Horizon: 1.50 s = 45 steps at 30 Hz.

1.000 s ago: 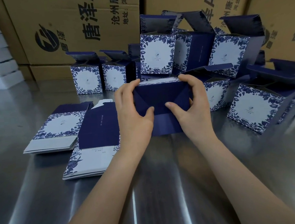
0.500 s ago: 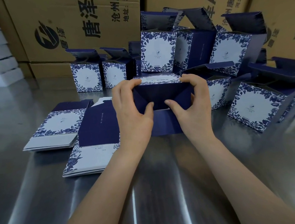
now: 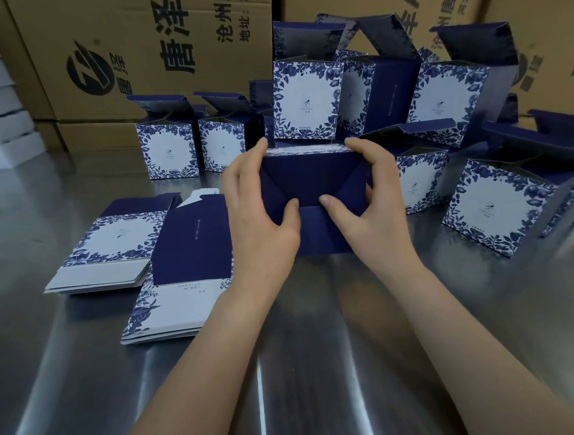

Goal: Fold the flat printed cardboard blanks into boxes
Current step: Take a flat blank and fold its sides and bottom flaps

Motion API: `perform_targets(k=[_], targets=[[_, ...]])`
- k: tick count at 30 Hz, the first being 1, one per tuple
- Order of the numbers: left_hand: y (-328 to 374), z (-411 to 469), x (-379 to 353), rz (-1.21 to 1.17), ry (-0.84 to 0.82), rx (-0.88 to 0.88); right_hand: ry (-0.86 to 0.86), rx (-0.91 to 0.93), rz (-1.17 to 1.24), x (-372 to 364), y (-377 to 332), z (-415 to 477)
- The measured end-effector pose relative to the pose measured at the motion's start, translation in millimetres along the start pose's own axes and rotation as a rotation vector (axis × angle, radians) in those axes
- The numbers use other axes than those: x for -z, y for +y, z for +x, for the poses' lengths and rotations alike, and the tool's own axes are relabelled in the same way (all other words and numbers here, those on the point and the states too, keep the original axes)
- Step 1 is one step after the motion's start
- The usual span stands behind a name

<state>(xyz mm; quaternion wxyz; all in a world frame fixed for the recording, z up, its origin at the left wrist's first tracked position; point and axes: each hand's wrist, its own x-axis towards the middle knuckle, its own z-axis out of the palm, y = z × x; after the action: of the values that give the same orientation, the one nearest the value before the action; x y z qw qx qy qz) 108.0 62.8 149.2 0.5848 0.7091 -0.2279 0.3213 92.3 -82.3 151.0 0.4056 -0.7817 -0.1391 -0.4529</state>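
Steel table (image 3: 86, 387): half-formed box (image 3: 314, 184), long axis nine-to-three, base flaps facing the person. Left hand (image 3: 258, 219) grips its nine o'clock end, right hand (image 3: 371, 210) its three; thumbs press the flaps.

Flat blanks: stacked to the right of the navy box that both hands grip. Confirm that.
Not right. The head view shows the flat blanks stacked to the left of the navy box, not to its right. The left hand and right hand do both grip it.
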Motion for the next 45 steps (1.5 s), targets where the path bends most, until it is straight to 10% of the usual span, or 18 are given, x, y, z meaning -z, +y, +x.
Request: perform_targets(k=[38,45], targets=[[-3.9,9.7,12.0,-0.262,0.117,0.196,-0.022,-0.213,0.305,8.2,-8.2,5.2],[1.6,3.3,6.9,-0.211,0.129,0.104,0.042,-0.528,0.49,7.0,1.3,11.0]])
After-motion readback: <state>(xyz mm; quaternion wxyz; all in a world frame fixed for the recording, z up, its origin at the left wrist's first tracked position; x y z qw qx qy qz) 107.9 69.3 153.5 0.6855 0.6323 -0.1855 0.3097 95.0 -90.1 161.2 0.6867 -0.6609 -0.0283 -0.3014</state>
